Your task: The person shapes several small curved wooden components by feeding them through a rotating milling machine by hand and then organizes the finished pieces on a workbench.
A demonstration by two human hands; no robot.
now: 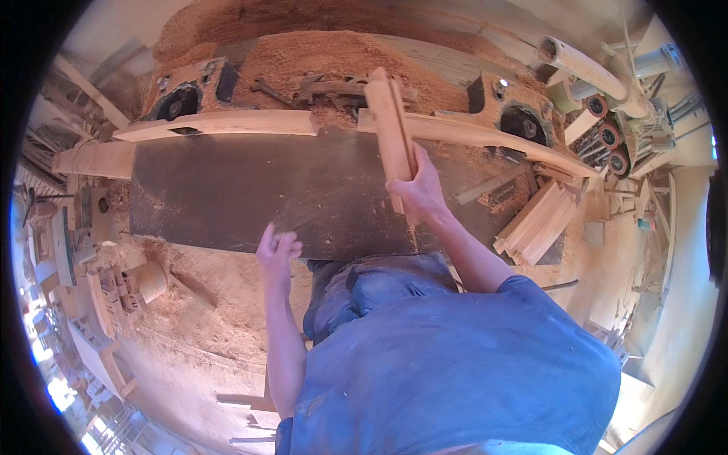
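Observation:
My right hand (418, 186) is closed round the lower part of a grooved wooden strip (389, 121). The strip is tilted up above the dark machine table (250, 189), its far end reaching over the wooden fence (227, 123). A little sawdust shows under its near end. Near the table's front edge, my left hand (277, 246) is slightly blurred, with nothing in it. Its index finger is stretched out and the other fingers are loosely bent.
Cut wooden strips (540, 220) lie stacked at the table's right end. A sawdust heap (326, 57) covers the area behind the fence, with a machine housing (178, 98) at the left and another housing (519, 114) at the right. Pipes (584, 68) stand at the far right.

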